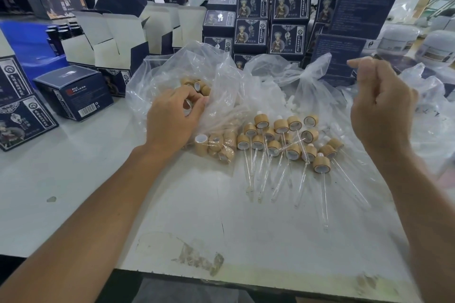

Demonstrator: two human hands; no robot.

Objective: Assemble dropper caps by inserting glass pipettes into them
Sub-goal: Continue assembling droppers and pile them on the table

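Your left hand [172, 115] pinches a cap [188, 106] at the bag [221, 76]; right hand [381, 108], loosely curled, holds nothing visible — likely fetching a pipette next, beside the finished pile [283, 140].

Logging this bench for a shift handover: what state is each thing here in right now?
Left hand: fingers curled on a cap at the bag's mouth.
Right hand: raised, loosely curled, holding nothing visible.
Plastic bag: open, loose caps inside.
Assembled droppers: piled flat, pipettes fitted.
White cartons: flaps open.
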